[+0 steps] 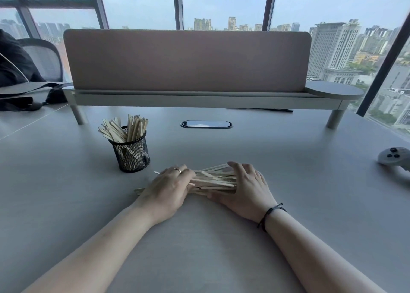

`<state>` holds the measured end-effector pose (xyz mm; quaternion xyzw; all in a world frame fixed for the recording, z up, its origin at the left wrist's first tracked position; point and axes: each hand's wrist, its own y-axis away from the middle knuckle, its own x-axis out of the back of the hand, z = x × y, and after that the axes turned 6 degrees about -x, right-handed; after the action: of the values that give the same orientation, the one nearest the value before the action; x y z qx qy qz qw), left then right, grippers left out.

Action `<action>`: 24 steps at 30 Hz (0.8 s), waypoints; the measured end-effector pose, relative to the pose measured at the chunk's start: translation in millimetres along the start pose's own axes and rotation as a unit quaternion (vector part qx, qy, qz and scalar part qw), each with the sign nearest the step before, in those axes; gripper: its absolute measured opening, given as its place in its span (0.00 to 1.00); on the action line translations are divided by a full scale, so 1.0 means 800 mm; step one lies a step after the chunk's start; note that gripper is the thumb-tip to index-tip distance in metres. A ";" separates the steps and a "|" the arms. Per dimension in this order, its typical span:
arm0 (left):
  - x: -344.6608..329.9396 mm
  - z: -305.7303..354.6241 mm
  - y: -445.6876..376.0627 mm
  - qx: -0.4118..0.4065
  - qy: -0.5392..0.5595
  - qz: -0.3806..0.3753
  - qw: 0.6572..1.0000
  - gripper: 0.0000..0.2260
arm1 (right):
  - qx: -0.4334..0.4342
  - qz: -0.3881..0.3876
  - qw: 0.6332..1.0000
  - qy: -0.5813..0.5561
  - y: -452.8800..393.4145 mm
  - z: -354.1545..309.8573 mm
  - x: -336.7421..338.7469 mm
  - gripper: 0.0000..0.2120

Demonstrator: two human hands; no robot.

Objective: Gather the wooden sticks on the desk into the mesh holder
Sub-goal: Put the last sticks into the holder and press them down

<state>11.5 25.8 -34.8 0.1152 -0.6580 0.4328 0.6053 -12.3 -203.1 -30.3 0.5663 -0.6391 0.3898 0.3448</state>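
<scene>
Wooden sticks (213, 180), pale, flat and thin, lie in a loose heap on the wide grey tabletop (199, 237), near its middle and just in front of the person. Behind that surface rises a long pinkish-brown fabric divider panel (186, 59) on a grey raised shelf (199, 98) with round legs, and a dark oval cable port (206, 124) sits in the tabletop below it. Both bare forearms reach in from the near edge. The left hand (169, 188), wearing a ring, rests on the left end of the heap with its fingers curled down over the sticks, gripping them; a few stick ends poke out from beneath it to the left. The right hand (246, 188), with a dark cord bracelet at the wrist, cups the right end, fingers bent over the top of the heap and thumb pressed along its near side. The sticks are bunched between the two hands. Just beyond the left hand stands the black cylindrical wire-mesh holder (132, 155), upright and apart from the heap, with many more sticks standing in it and fanning out above its rim. A light grey game controller (397, 159) lies at the far right edge, well apart from the hands.
</scene>
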 end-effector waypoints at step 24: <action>0.037 -0.020 0.011 0.051 -0.011 0.164 0.985 0.11 | 0.035 0.004 0.996 -0.084 0.001 0.001 0.005 0.62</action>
<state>9.7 53.6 -14.2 0.0415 -0.6515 0.5578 0.5126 -13.2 -205.4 -27.4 0.6057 -0.6542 0.3647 0.2685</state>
